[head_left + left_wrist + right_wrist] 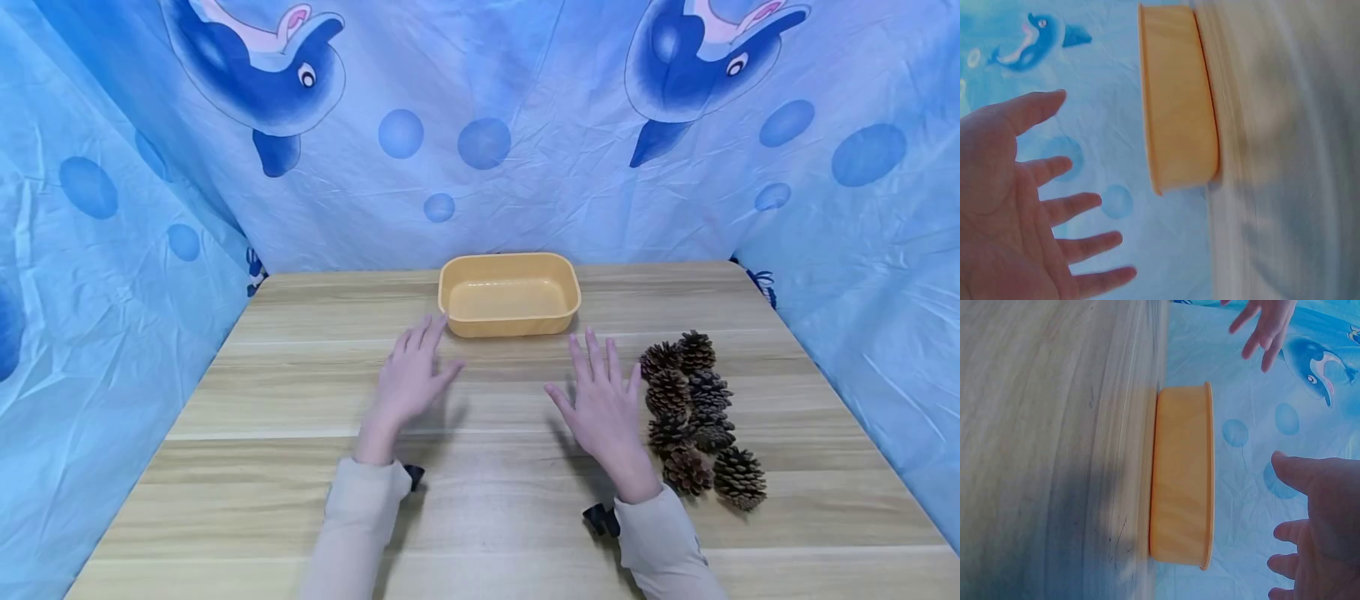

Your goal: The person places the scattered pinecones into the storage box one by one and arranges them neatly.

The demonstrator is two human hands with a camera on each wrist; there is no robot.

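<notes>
My left hand (408, 379) hovers over the table with its fingers spread, its fingertips near the front left corner of a yellow-orange plastic basin (510, 327). In the left wrist view the palm (997, 206) holds nothing. My right hand (602, 412), fingers fanned out too, hangs above the table between the basin and a cluster of pine cones (667, 392). Its fingertips lie in front of the basin's right side. The right wrist view shows the basin (1182, 475) side-on, with the bare right hand (1329, 531) beside it. Inside, the basin holds nothing.
Several brown pine cones stand close together in two rough columns on the right; the nearest one (740, 478) sits at the front. The wood-grain table (300, 400) meets a blue dolphin-print cloth (525, 208) at the back and both sides. Black wrist devices (600, 519) show beneath the sleeves.
</notes>
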